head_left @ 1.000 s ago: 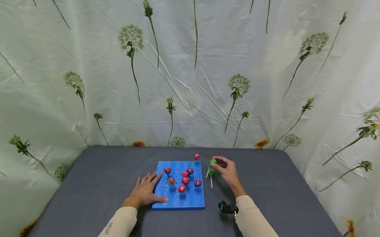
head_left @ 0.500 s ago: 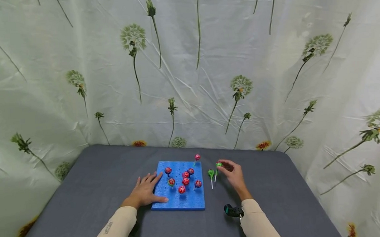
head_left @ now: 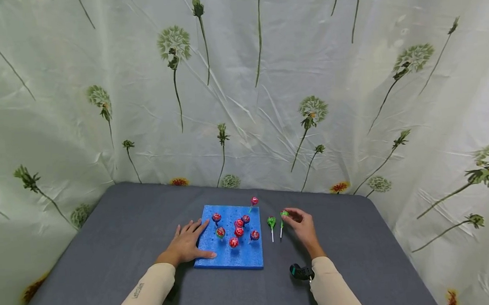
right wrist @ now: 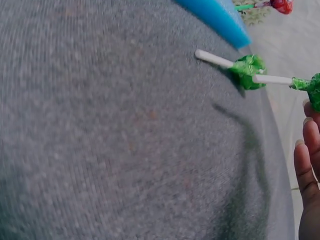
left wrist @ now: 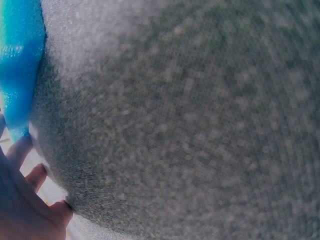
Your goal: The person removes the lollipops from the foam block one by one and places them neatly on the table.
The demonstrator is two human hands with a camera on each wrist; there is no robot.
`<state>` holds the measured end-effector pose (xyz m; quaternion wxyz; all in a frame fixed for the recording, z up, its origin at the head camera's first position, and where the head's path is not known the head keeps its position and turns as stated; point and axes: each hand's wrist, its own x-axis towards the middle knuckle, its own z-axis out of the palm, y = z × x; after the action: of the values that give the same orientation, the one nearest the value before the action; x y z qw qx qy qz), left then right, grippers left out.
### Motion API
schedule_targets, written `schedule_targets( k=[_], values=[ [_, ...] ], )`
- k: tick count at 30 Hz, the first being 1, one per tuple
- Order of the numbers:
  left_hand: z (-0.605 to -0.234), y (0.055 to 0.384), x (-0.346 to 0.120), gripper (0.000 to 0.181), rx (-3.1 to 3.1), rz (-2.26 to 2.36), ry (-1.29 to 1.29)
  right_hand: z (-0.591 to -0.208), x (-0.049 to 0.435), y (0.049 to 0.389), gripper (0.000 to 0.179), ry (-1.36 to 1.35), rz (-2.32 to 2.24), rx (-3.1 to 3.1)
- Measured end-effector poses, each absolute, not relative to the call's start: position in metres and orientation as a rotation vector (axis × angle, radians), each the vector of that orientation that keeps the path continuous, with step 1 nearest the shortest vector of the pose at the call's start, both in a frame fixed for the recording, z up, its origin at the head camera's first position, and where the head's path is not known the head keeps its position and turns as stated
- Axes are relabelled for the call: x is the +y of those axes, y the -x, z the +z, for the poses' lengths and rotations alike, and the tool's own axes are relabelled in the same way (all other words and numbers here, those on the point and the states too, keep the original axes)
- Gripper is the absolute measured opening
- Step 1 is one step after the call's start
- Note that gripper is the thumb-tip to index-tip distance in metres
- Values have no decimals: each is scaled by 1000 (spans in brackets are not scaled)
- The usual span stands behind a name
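A blue foam board lies on the table with several red-topped lollipops standing in it. My left hand rests on the board's left edge, fingers spread; the left wrist view catches its fingertips beside the blue edge. To the right of the board, my right hand pinches a green-wrapped lollipop by its head, white stick pointing toward me. In the right wrist view that held lollipop is above the table, partly cut off by the frame. A second green lollipop lies on the cloth beside the board.
Dark grey cloth covers the table. A light curtain printed with dandelions hangs behind its far edge. A black strap-like device is at the right wrist. One red lollipop stands at the board's far right corner.
My right hand has moved a little right with its green lollipop, away from the other green one, which now shows fully. The held stick has swung nearly straight. My left hand stays on the board.
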<state>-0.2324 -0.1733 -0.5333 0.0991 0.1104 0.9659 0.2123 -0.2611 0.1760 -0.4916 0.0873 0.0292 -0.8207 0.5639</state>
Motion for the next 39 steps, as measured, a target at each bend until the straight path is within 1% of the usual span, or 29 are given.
schedule_targets(
  k=[7,13,22,28,39],
  values=[
    [-532,234,-171,108,2860,626,-326,-530,191,285,25,-56,1728,-2401],
    [-529,235,-170,108,2857,625,-323,-544,196,290,27,-40,1765,-2364],
    [-530,237,-170,109,2855,619,-320,-553,196,292,24,-44,1663,-2440],
    [-530,236,-170,109,2863,618,-325,-554,194,292,26,-76,1587,-2496],
    [-530,231,-171,109,2874,625,-320,-558,190,287,26,-106,1460,-2569]
  ],
)
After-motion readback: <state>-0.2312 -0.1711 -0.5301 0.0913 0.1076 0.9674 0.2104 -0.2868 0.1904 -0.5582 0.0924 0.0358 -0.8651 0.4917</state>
